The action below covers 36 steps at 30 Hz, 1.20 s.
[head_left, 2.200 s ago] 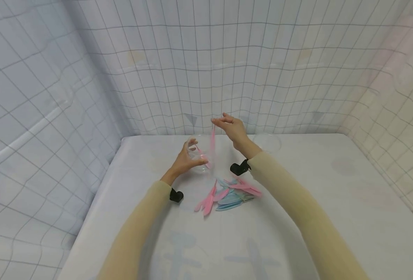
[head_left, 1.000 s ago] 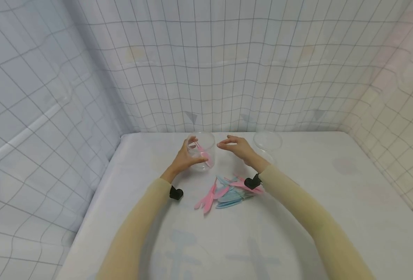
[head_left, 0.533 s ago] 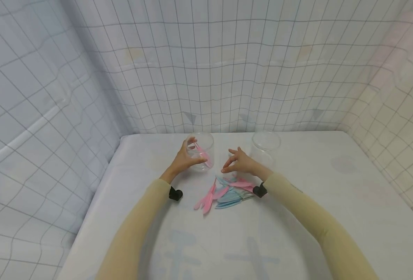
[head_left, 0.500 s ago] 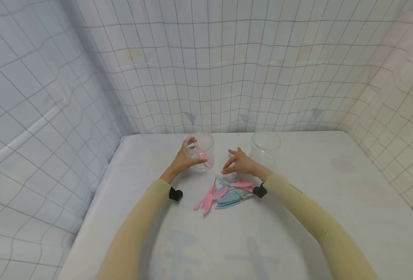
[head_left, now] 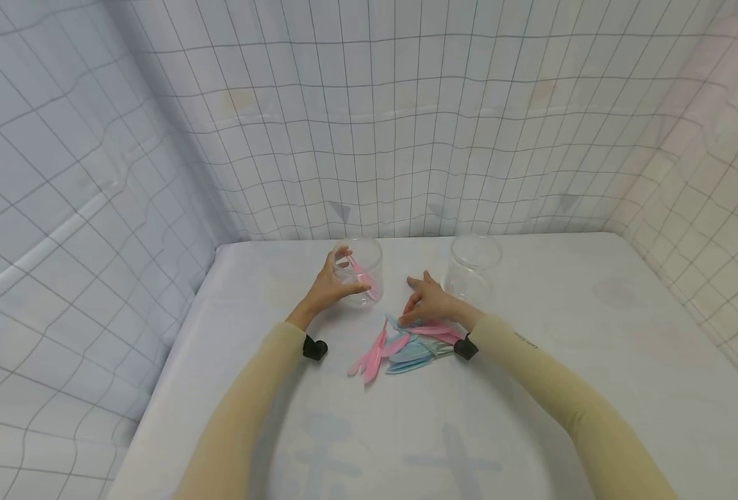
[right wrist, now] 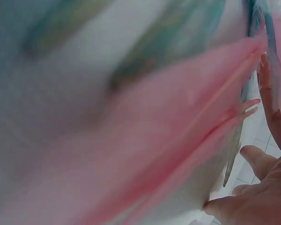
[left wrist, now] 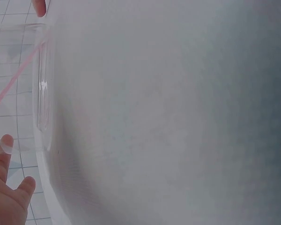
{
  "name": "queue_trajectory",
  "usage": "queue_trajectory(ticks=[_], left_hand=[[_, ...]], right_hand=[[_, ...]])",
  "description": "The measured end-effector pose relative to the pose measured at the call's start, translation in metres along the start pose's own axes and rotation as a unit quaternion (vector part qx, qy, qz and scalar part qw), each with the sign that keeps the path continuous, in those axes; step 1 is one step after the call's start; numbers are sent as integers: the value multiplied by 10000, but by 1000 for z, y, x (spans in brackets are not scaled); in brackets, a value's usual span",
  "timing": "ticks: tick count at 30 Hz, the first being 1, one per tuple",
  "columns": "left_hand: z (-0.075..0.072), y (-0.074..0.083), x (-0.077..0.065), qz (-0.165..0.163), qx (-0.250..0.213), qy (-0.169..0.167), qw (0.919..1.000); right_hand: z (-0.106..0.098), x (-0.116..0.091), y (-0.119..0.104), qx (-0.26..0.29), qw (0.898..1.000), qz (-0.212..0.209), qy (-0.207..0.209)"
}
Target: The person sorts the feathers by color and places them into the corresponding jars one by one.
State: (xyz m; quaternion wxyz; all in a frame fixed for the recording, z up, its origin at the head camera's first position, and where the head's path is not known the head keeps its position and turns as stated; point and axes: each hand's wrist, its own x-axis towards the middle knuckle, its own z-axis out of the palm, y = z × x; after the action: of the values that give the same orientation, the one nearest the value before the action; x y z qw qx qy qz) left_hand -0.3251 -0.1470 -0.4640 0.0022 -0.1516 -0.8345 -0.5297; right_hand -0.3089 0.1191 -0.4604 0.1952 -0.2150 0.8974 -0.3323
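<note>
My left hand (head_left: 328, 283) grips a clear round container (head_left: 373, 262) with the thumb on the near side and fingers behind. Inside, several pink feathers (head_left: 362, 278) lean at a slant. In the left wrist view, a pink quill (left wrist: 14, 84) shows through the clear wall (left wrist: 43, 89). My right hand (head_left: 431, 303) is over a pile of loose feathers, its thumb and index fingertips down at a light-blue feather (head_left: 393, 321). Whether they pinch it is hidden. Close to the right wrist camera lie a pink feather (right wrist: 178, 122) and blurred blue-green ones (right wrist: 168, 37).
A second clear container (head_left: 476, 257) stands beyond my right hand, to the right. Pink feathers (head_left: 373, 357) and blue feathers (head_left: 409, 357) overlap on the white tabletop (head_left: 369, 430). A white gridded curtain (head_left: 369, 139) hangs behind the table and along both sides.
My right hand has let a pink feather go into the left container, then moved down and toward me to the pile. My left hand has kept its hold on the container.
</note>
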Motion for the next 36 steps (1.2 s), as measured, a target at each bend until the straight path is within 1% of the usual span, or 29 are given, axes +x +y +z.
queue_trajectory(ticks=[4,10,15,19,25,29,33,36], left_hand=[[0,-1,0,32,-17,4,10000],[1,-1,0,113,-38,29,9999],[2,0,0,82,-23,39,10000],[2,-1,0,41,-8,51,10000],[2,-3,1,20,-36,55,10000],[3,-3,1,-15,-36,65,10000],[2,-1,0,-22,-49,60,10000],[2,0,-1,-36,-60,61,10000]], right_hand=[[2,0,-1,-142,9999,15,40],[4,-1,-1,-136,9998,-121,93],[1,-2,-1,-85,9999,-71,61],[-4,-1,-3,-54,9999,-107,60],[-12,-2,-7,440,9990,-81,96],[-17,0,-8,791,9967,-171,113],[-26,0,-15,1010,9943,-172,279],[-35,0,-23,1297,9902,-188,476]])
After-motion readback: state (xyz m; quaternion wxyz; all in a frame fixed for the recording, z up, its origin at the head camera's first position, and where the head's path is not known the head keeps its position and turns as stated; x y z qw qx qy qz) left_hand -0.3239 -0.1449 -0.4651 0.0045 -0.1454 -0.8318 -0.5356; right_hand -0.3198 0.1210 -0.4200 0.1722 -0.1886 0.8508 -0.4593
